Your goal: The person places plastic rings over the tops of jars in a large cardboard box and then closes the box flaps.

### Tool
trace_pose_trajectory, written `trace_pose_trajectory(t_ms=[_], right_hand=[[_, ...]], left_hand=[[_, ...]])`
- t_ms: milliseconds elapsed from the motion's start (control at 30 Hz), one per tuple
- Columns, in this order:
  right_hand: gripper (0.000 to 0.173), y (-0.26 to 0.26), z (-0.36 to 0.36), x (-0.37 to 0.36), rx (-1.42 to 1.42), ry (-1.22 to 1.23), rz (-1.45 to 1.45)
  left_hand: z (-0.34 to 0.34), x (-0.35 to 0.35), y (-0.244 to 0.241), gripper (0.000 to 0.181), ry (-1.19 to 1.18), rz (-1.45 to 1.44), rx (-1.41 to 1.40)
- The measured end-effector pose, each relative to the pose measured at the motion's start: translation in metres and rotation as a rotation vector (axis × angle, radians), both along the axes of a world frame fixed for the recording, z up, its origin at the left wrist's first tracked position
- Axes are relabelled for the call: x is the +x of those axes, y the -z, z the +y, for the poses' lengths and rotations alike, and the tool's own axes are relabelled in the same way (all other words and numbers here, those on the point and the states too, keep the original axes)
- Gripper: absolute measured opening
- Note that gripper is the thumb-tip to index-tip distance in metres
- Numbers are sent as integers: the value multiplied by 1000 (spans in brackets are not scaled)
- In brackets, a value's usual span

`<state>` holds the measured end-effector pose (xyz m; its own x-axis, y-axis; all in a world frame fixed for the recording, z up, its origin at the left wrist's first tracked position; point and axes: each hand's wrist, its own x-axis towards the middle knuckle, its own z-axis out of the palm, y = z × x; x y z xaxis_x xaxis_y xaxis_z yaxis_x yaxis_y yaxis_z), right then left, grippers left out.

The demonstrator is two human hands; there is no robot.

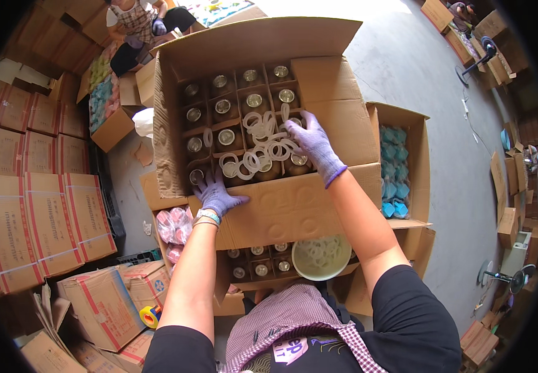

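Note:
An open cardboard box (297, 205) with cardboard dividers holds rows of glass bottles or jars (223, 106), one in each cell. Loose translucent rings (278, 150) lie heaped over the cells at the middle and lower right. My left hand (217, 195), in a thin purple glove, spreads its fingers over the near left edge, by a glass mouth. My right hand (313, 140), gloved alike, reaches over the right side of the heap with fingertips at the rings and a bottle mouth; whether it grips a ring is hidden. Nearer me, a pale bowl (322, 275) contains more such rings.
Another box with glassware (261, 270) lies under the bowl. To the right is a carton of blue wrapped items (394, 163), to the left pink wrapped ones (175, 228). Stacked cartons (45, 219) and a yellow tape roll (149, 316) are at left. A person (136, 23) sits beyond.

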<state>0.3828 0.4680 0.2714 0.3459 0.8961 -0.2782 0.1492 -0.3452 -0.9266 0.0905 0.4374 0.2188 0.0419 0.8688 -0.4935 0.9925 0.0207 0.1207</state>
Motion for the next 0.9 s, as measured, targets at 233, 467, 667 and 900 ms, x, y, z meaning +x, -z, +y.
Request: trace_pose_trajectory(t_ms=[233,467,667,900], right_hand=[[28,19,-44,44,-59,-620,-984],[28,-137,-59,100,122,-485,-1163],[26,-152,-70,224,-192,-121,-1389],[20,-59,-42,60,320,-405,-813]], left_hand=[[4,1,3,146,-4,3,-11],[1,-5,6,148,4,40,3],[6,0,9,151,30,-63,-55],[-4,-20,-1,129,-43,-195,22]])
